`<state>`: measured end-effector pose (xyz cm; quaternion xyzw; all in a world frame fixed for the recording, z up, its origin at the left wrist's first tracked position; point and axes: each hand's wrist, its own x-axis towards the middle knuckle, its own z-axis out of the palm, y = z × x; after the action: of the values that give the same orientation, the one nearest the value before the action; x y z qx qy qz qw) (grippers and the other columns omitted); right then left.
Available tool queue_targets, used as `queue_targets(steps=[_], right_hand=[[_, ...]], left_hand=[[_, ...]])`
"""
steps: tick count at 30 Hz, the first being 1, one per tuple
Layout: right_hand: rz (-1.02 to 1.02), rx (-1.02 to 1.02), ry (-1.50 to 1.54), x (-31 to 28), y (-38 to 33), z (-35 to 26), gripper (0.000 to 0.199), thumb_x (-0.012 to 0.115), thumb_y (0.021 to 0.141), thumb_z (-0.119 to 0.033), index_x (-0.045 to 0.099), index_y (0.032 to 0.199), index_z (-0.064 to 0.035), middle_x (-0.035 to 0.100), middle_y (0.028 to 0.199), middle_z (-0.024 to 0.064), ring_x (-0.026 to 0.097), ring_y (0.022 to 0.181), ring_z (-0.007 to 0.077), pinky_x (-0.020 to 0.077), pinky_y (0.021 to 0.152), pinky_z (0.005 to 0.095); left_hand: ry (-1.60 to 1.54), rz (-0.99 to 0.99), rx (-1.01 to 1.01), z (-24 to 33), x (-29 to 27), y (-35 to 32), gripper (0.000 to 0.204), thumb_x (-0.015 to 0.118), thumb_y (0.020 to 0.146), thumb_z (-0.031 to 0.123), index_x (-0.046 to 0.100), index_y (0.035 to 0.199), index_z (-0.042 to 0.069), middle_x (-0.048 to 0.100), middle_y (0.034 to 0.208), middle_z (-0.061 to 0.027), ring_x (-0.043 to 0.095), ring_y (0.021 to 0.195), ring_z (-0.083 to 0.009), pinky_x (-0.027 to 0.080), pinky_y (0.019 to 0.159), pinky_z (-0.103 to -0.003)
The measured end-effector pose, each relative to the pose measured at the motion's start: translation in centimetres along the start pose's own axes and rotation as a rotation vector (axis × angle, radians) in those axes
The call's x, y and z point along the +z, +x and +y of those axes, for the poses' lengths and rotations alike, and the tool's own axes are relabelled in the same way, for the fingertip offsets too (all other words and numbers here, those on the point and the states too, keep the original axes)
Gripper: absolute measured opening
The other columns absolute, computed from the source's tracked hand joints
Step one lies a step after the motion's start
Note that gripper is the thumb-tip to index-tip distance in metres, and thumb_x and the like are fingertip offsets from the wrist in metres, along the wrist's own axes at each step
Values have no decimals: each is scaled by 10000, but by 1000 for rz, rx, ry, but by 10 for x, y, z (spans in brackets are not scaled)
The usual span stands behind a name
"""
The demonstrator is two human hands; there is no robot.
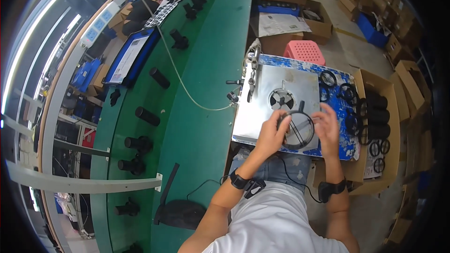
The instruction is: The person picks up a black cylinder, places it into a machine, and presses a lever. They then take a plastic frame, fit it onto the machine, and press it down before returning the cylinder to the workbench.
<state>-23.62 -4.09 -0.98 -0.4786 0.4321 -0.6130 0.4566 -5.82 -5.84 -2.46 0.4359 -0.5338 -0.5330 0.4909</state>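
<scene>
My left hand (272,133) grips a black ring with thin crossbars (310,138) by its left side, thumb and fingers closed on the rim. To the right of the ring is my right hand (328,130), its fingers curved and spread apart with nothing visible in them. Whether a fingertip touches the rim I cannot tell. Beneath the ring lies a shiny metal plate (260,124). Its round opening shows a black finned part (282,99). A metal valve-like fitting (253,68) with levers stands at the plate's left edge.
The plate rests on a worn blue board (344,152) bearing several black rings (348,92). An open carton (393,145) at right holds more black parts. A pink stool (303,52) stands behind. Left runs a green bench (206,84) with black cylinders (147,116) and a thin hose (180,78).
</scene>
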Motion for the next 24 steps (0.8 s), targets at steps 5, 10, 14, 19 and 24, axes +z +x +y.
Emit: queue_targets(steps=[5, 10, 14, 19, 24], right_hand=[[-338, 287, -5, 22, 15, 32, 320, 709, 812, -40, 555, 1090, 0, 589, 915, 11, 571, 817, 68, 483, 740, 218], [-482, 272, -45, 35, 12, 29, 423, 692, 796, 11, 487, 1167, 17, 561, 989, 50, 582, 861, 99, 512, 762, 248], [-429, 229, -120, 37, 9, 36, 381, 660, 811, 4, 494, 1153, 12, 554, 984, 49, 568, 874, 99, 490, 759, 241], [-381, 127, -310, 33, 12, 27, 335, 626, 820, -11, 496, 1129, 7, 579, 932, 51, 561, 837, 100, 485, 721, 243], [-406, 91, -446, 25, 19, 30, 370, 639, 806, -25, 480, 1136, 25, 596, 863, 63, 565, 759, 70, 485, 676, 245]], left_hand=[[79, 136, 82, -11, -7, -4, 222, 564, 958, 195, 558, 1067, 1, 578, 735, -57, 540, 690, -76, 434, 607, -254], [-97, 136, 43, -31, -27, -10, 203, 543, 972, 193, 555, 1068, 14, 531, 718, 6, 461, 596, -43, 366, 512, -213], [-96, 44, 97, -18, -32, -13, 293, 640, 898, 138, 509, 1130, 16, 530, 793, 20, 429, 600, -21, 350, 514, -188], [9, -20, 98, -22, -29, -1, 459, 747, 777, 102, 492, 1153, 35, 531, 838, -3, 423, 621, -24, 368, 548, -201], [436, -92, 181, 0, -30, 18, 494, 731, 690, 110, 526, 1129, 14, 624, 1005, -185, 627, 915, -358, 496, 801, -371]])
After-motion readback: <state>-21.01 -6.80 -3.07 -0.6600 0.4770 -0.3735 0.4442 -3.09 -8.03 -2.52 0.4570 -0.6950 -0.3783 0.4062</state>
